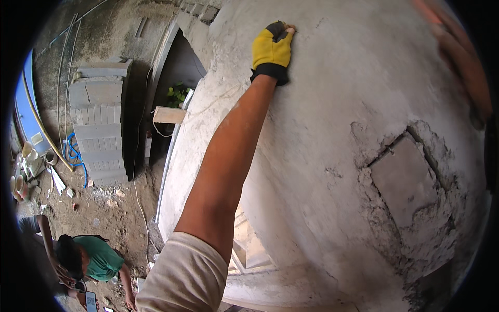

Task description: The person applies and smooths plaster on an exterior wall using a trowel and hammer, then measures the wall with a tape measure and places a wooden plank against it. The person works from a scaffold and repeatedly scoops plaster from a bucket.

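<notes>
My left hand (271, 49), in a yellow and black glove, reaches up the rough grey plaster surface (322, 78), its fingers curled against it; whatever they grip, if anything, is hidden. My bare forearm crosses the middle of the view. At the far upper right a blurred arm, apparently my right hand (452, 57), is smeared beside a reddish shape, so its fingers cannot be made out. A square grey patch (403, 179) with broken edges sits in the plaster at the right.
At left are stacked grey blocks (99, 125), a blue hose (75, 156), a dark opening (176, 73), a board (169, 115) and rubble on dirt. Below, a person in a green shirt (104, 257) bends near another person holding a phone (90, 300).
</notes>
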Action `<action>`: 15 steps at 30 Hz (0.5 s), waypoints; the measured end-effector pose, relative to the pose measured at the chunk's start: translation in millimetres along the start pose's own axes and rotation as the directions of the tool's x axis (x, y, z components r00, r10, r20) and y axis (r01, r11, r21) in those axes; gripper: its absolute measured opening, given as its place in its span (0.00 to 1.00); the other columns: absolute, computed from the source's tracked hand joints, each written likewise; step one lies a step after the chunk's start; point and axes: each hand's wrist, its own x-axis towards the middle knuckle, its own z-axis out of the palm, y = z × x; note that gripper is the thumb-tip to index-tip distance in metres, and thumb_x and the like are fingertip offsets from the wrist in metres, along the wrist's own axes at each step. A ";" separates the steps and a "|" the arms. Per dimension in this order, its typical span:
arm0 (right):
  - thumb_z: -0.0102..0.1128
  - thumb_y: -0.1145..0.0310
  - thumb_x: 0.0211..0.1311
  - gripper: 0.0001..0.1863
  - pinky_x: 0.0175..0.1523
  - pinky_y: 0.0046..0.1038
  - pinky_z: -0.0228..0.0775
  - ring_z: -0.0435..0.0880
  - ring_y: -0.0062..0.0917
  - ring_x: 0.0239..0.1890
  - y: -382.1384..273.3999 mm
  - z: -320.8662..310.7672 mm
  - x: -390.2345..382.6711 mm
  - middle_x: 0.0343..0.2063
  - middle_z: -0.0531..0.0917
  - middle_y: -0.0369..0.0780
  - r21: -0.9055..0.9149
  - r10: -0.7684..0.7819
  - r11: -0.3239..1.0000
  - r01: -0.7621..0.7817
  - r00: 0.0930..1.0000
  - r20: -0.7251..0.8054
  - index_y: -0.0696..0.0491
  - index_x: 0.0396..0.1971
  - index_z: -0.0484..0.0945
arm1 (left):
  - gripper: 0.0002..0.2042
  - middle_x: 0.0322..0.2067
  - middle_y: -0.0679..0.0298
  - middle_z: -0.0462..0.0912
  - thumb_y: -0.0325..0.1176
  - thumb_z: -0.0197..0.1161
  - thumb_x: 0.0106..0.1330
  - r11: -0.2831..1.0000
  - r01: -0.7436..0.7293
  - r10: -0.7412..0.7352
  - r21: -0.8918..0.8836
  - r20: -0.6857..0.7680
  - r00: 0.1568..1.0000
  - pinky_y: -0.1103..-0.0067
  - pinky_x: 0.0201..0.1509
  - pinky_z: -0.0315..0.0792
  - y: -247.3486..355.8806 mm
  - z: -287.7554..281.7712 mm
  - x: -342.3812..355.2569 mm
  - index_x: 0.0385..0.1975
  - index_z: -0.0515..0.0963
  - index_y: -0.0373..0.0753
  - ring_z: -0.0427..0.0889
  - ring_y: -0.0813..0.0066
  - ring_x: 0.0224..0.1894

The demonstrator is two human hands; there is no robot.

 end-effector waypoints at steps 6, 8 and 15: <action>0.49 0.65 0.71 0.21 0.37 0.33 0.75 0.81 0.30 0.29 50.1 87.3 35.9 0.28 0.79 0.44 -0.573 -0.739 0.555 0.603 0.674 -0.008 0.55 0.61 0.70 | 0.09 0.35 0.65 0.87 0.34 0.67 0.64 0.993 -0.021 0.020 0.118 0.005 1.000 0.82 0.47 0.73 6.9 -4.8 -1.9 0.39 0.84 0.35 0.82 0.78 0.38; 0.51 0.70 0.69 0.20 0.39 0.36 0.76 0.81 0.35 0.31 34.9 96.2 36.0 0.28 0.80 0.44 -0.640 -0.627 0.553 0.534 0.772 0.102 0.55 0.59 0.72 | 0.10 0.34 0.64 0.87 0.35 0.67 0.64 0.998 -0.033 0.034 0.057 -0.019 0.999 0.81 0.47 0.73 9.0 -1.4 1.7 0.39 0.84 0.36 0.82 0.78 0.37; 0.51 0.72 0.69 0.25 0.41 0.40 0.72 0.78 0.39 0.31 14.3 121.9 32.0 0.28 0.78 0.46 -0.682 -0.496 0.615 0.396 0.867 0.056 0.41 0.65 0.68 | 0.12 0.34 0.63 0.88 0.38 0.68 0.62 0.994 -0.020 0.025 0.111 -0.040 0.999 0.79 0.47 0.74 11.4 -2.8 -3.8 0.40 0.84 0.38 0.83 0.74 0.37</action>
